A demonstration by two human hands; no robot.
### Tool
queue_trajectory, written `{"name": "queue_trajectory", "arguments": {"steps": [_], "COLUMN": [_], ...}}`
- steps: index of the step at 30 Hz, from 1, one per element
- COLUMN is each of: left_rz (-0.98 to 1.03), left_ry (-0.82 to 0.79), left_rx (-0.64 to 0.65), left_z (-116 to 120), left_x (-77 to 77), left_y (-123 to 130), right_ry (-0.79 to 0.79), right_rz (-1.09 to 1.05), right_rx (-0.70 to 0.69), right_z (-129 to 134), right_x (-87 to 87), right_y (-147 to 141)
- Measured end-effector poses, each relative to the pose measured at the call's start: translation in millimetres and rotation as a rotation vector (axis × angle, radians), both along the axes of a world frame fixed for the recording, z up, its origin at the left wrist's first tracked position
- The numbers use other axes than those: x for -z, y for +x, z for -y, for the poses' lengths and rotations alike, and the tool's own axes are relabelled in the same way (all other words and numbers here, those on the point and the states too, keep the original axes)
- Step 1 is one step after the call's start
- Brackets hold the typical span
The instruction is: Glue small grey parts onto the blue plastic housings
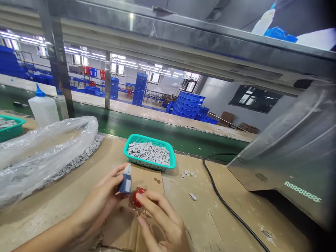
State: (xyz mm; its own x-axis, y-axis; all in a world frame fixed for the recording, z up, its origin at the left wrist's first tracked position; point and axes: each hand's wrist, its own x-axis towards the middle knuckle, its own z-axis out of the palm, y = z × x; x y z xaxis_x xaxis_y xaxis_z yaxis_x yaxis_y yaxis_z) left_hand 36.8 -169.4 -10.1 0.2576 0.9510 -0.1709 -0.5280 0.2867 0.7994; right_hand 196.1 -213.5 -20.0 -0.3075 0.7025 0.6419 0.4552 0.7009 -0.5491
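My left hand (102, 199) grips a small blue bottle with a white tip (126, 182) between thumb and fingers. My right hand (160, 220) holds a round red piece (138, 196) with its fingertips, close to the bottle's lower end but apart from it. Both hands are above a worn cardboard sheet (183, 213). Just beyond them stands a teal plastic basket (157, 163), full of small grey parts (149, 153). To my left, a clear plastic bag (44, 154) lies with more grey parts (78, 157) along its edge.
A white squeeze bottle with a blue cap (43, 108) and a second teal basket (10, 128) stand at the left. A black cable (223, 196) crosses the bench on the right, below a metal panel (286, 147). A green conveyor belt (126, 126) runs behind, under a metal overhead frame (183, 45).
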Motion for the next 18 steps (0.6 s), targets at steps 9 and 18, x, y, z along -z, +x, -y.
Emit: {"name": "queue_trajectory", "arguments": {"steps": [9,18], "left_rz": [-0.105,-0.653], "left_ry": [0.076,0.374], "left_rx": [-0.077,-0.268], "left_z": [-74.3,-217.8], "left_x": [-4.1,-6.6], "left_y": [-35.5,-5.4], "right_ry": [0.114,0.200], "right_rz": [-0.152,-0.014], "right_rx": [0.111,0.228], "right_z": [-9.5,-23.6], "right_x": [4.9,2.4], "right_y": [20.9,53.9]}}
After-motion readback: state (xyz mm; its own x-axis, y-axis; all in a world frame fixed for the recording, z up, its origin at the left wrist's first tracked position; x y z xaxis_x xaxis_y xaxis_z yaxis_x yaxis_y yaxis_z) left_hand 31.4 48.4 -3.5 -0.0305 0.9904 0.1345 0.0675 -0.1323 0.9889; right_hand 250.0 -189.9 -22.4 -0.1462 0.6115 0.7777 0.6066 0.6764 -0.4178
